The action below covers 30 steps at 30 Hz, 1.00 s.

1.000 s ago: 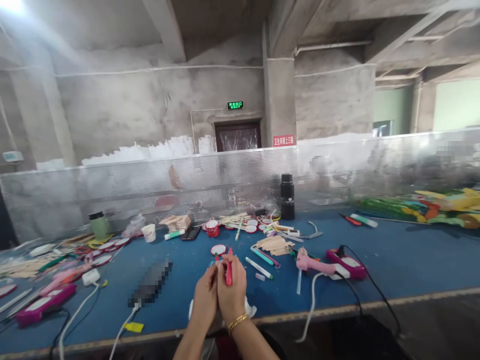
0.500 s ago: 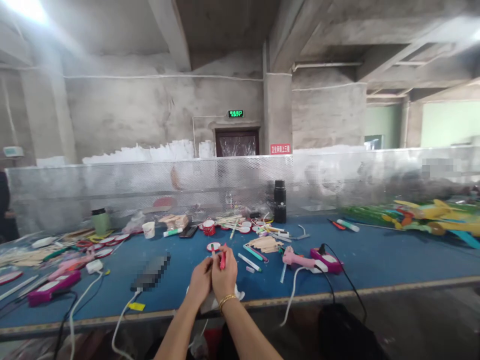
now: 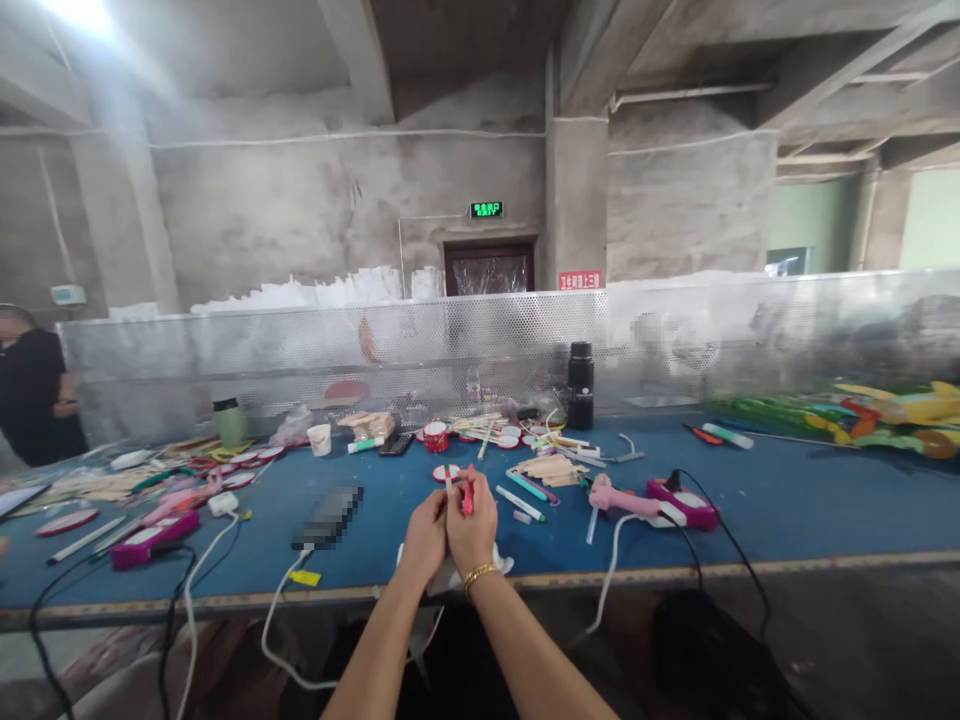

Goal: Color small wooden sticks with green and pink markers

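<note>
Both my hands meet over the near edge of the blue table. In my right hand (image 3: pixel 474 530) is a red marker (image 3: pixel 469 492), pointing up between the fingers. My left hand (image 3: pixel 426 535) presses against the right one, its fingers closed around the lower part of a flat wooden stick (image 3: pixel 448 480) with a green tip. The stick's lower end is hidden by the fingers. Just beyond lies a round white disc with a red rim (image 3: pixel 445 472). Under the hands a crumpled white tissue (image 3: pixel 504 563) shows. A white marker with a green end (image 3: pixel 520 503) and its loose cap (image 3: pixel 521 517) lie to the right.
A pile of wooden sticks (image 3: pixel 551 470), a pink glue gun (image 3: pixel 622 498) and a black flask (image 3: pixel 580 385) stand or lie to the right. To the left are a phone (image 3: pixel 328 517) on a cable, a purple device (image 3: pixel 155 540) and a paper cup (image 3: pixel 319 440). A person (image 3: pixel 34 385) stands far left.
The view has turned slightly left and down, so everything sits farther right and the person at the left shows more. My hands keep the same hold on the stick and red marker.
</note>
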Available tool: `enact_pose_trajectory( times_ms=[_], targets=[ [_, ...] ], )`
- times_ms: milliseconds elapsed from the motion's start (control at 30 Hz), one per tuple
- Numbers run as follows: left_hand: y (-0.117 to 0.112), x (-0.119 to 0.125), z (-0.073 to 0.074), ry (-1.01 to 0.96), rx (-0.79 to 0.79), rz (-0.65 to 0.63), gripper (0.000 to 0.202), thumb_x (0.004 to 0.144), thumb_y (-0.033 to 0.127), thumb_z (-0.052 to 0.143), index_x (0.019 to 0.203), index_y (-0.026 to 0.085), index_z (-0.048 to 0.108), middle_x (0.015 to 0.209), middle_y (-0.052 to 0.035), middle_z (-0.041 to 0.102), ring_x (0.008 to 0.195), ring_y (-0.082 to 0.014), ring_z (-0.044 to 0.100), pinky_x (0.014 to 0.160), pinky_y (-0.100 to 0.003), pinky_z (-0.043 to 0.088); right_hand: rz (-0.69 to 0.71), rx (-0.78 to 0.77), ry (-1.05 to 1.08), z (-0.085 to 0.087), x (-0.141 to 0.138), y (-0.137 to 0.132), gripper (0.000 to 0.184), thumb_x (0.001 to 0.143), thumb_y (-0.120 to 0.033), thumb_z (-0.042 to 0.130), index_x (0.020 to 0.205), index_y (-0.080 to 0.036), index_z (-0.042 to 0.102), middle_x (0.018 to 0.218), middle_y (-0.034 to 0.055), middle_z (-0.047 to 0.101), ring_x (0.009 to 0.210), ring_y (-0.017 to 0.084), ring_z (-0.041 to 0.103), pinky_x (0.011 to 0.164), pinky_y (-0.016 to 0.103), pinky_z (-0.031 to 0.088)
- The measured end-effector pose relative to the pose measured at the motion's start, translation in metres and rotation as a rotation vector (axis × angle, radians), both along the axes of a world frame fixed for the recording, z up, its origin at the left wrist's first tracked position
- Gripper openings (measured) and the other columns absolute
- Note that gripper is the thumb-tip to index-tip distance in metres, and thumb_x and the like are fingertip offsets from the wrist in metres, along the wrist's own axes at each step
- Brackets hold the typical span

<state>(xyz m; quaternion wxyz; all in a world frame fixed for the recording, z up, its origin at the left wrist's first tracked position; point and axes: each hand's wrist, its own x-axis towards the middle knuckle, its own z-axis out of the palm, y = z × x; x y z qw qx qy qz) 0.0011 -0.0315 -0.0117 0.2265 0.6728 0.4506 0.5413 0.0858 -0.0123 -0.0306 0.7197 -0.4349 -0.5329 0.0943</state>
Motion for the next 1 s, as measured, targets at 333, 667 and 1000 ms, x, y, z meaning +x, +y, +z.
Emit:
enact_pose_trajectory(
  times_ms=[333, 667, 1000],
  targets=[
    [0.0, 0.003, 0.0, 0.024, 0.01, 0.036, 0.019, 0.083, 0.033, 0.055, 0.077, 0.019, 0.067, 0.075, -0.0041, 0.071, 0.074, -0.021, 0.062, 0.068, -0.029, 0.045, 0.0, 0.001, -0.026, 0.003, 0.005, -0.003, 0.017, 0.088, -0.022, 0.052, 0.103, -0.023, 0.059, 0.096, 0.0058, 0.071, 0.09, 0.024, 0.066, 0.089, 0.038, 0.047],
    [0.004, 0.002, 0.002, -0.092, -0.053, 0.074, 0.032, 0.084, 0.051, 0.058, 0.074, 0.02, 0.06, 0.067, -0.0003, 0.062, 0.065, -0.0174, 0.053, 0.06, -0.027, 0.04, 0.059, 0.025, 0.119, 0.006, 0.005, 0.002, 0.017, 0.088, -0.023, 0.049, 0.102, -0.024, 0.059, 0.103, 0.0048, 0.071, 0.097, 0.022, 0.066, 0.094, 0.038, 0.049],
    [0.007, 0.008, -0.003, -0.187, -0.111, -0.064, 0.02, 0.083, 0.038, 0.055, 0.09, 0.02, 0.059, 0.062, 0.0019, 0.063, 0.048, -0.0124, 0.049, 0.051, -0.024, 0.036, 0.102, 0.021, -0.016, 0.061, 0.084, -0.002, 0.017, 0.094, -0.029, 0.049, 0.106, -0.022, 0.059, 0.094, 0.0036, 0.07, 0.083, 0.017, 0.067, 0.083, 0.03, 0.048]
  ],
)
